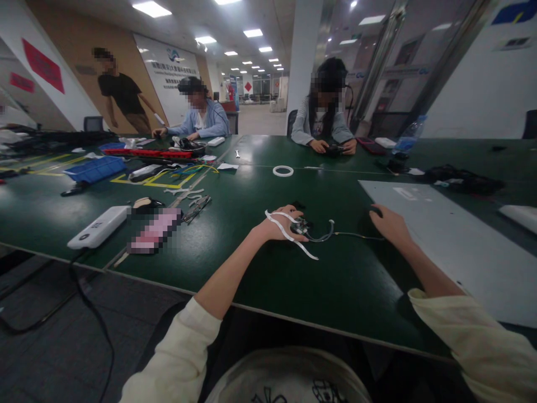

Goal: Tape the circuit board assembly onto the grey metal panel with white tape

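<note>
My left hand (280, 225) is closed around a small electronic part (301, 226) with dark and silvery pieces, partly hidden by the fingers. Across the back of that hand lies a narrow white strip (309, 253), its end hanging toward the table. A thin grey cable (321, 239) with a small pale connector (331, 222) leads from the part. Another stretch of thin wire (358, 235) runs right and disappears beneath my right hand (392, 226). That hand is curled low at the edge of a grey-white board; whatever its fingers hold is hidden.
On the green table (251, 280), a white power bank (99, 226), a pink phone (155, 230) and glasses (197, 209) lie left. A white tape roll (283, 171) sits ahead. The board (470, 257) covers the right. Two people sit opposite; another person walks behind.
</note>
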A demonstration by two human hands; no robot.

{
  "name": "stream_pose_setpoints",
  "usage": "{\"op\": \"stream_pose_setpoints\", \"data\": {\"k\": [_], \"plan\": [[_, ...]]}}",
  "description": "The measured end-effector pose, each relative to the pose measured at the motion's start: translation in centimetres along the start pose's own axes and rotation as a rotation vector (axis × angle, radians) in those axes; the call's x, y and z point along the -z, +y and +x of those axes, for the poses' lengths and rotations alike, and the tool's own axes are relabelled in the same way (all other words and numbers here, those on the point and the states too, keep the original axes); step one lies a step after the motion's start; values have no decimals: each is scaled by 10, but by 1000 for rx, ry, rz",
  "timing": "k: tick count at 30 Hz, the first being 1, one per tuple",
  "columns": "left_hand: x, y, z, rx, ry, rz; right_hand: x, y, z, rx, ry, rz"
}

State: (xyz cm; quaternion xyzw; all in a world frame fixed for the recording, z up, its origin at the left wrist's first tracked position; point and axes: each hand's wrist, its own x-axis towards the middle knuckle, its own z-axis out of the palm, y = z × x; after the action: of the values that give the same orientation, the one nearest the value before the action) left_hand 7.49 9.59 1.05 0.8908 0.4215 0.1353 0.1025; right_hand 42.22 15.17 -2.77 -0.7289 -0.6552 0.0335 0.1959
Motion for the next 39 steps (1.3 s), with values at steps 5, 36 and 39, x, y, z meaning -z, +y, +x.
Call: {"op": "stream_pose_setpoints", "data": {"k": [5,36,39], "plan": [[2,-1,0,1,-51,8,-7,-15,-6,85,6,44],[5,-31,4,-117,106,246,1,-49,-32,343,-164,235],[15,-30,3,-118,161,288,1,-48,-32,319,-174,249]]}}
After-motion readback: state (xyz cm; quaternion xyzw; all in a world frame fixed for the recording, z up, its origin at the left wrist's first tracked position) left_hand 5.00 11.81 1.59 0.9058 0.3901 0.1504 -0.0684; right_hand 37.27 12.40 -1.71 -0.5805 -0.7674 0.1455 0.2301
